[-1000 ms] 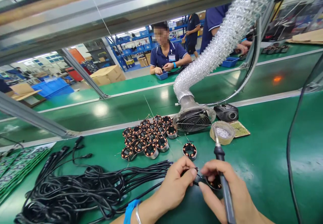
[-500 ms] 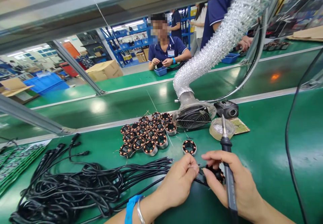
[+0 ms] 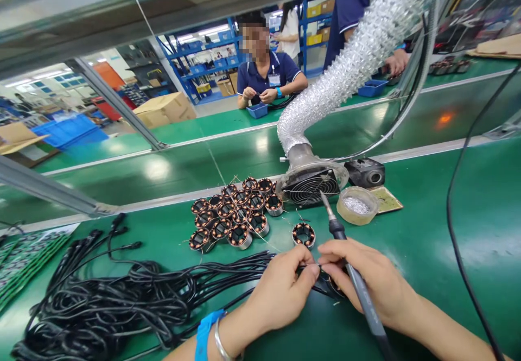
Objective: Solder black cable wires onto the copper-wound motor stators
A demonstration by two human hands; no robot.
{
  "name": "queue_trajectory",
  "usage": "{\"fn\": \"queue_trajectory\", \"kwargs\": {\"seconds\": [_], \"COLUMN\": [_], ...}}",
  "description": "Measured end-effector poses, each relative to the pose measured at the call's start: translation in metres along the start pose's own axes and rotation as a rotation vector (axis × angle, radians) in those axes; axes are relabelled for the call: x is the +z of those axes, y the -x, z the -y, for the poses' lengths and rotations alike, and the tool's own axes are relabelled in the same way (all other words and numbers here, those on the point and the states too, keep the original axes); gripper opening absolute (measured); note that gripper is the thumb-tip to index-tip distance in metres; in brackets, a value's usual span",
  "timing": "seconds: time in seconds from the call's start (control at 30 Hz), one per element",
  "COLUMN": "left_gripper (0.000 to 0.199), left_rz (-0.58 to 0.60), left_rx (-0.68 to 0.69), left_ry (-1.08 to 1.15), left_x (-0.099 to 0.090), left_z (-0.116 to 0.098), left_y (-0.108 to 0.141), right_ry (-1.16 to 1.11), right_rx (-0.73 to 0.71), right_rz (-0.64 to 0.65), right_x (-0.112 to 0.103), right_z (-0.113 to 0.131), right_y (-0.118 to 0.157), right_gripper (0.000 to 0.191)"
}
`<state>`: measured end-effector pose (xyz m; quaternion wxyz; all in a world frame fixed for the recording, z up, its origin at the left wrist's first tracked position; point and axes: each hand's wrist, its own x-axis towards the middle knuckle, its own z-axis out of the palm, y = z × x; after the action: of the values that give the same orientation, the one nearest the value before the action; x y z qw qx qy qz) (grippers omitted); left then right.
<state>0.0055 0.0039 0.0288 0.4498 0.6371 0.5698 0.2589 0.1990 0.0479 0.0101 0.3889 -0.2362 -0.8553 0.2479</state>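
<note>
My left hand (image 3: 280, 287) has thumb and forefinger closed in a pinch on a thin wire, mostly hidden by the fingertips. My right hand (image 3: 376, 277) holds a soldering iron (image 3: 363, 295) across its fingers, the metal tip pointing up and away. Its thumb and forefinger meet close to the left fingertips, near the same wire. Beneath the hands, a motor stator (image 3: 334, 286) and black cable are partly covered. Just beyond the hands stands a single stator (image 3: 303, 244) with copper windings.
A group of several stators (image 3: 240, 236) stands behind. Black cables (image 3: 122, 306) lie at left beside green circuit boards (image 3: 36, 263). A fume extractor (image 3: 311, 187) with a silver duct (image 3: 342, 73), and a tub of solder bits (image 3: 356, 214), stand at the back. A co-worker (image 3: 268, 76) sits opposite.
My right hand has moved left so its fingertips meet my left hand's. The soldering iron has swung, its tip now further left, before the fan. The stator beneath is more covered.
</note>
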Motion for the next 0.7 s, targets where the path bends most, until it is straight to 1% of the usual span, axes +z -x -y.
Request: {"fn": "queue_trajectory", "kwargs": {"seconds": [0.07, 0.17, 0.23, 0.3, 0.4, 0.5, 0.57, 0.63, 0.7], "left_gripper": [0.02, 0.03, 0.034, 0.033, 0.026, 0.02, 0.018, 0.017, 0.017], "left_rz": [0.026, 0.121, 0.13, 0.072, 0.0, -0.009, -0.019, -0.038, -0.059], "left_rx": [-0.032, -0.106, -0.148, -0.149, -0.116, -0.107, -0.104, -0.105, -0.102], "left_ry": [0.134, 0.429, 0.546, 0.552, 0.481, 0.437, 0.422, 0.396, 0.353], "left_x": [0.003, 0.009, 0.013, 0.015, 0.017, 0.018, 0.018, 0.019, 0.019], "left_z": [0.005, 0.011, 0.012, 0.012, 0.012, 0.014, 0.015, 0.014, 0.012], "left_y": [-0.003, -0.01, -0.014, -0.018, -0.022, -0.021, -0.019, -0.015, -0.012], "right_ry": [0.011, 0.017, 0.016, 0.033, 0.077, 0.064, 0.066, 0.084, 0.08], "right_rx": [-0.013, -0.039, -0.035, -0.012, 0.053, 0.105, 0.111, 0.126, 0.176], "right_rz": [-0.012, -0.087, -0.128, -0.158, -0.233, -0.275, -0.298, -0.327, -0.356], "right_x": [0.002, 0.006, 0.006, 0.004, -0.006, -0.018, -0.026, -0.033, -0.037], "right_z": [0.001, 0.003, 0.002, 0.002, 0.003, 0.009, 0.015, 0.021, 0.024], "right_y": [0.0, 0.0, 0.0, 0.003, 0.009, 0.017, 0.02, 0.024, 0.029], "right_gripper": [0.027, 0.026, 0.026, 0.025, 0.029, 0.045, 0.054, 0.051, 0.037]}}
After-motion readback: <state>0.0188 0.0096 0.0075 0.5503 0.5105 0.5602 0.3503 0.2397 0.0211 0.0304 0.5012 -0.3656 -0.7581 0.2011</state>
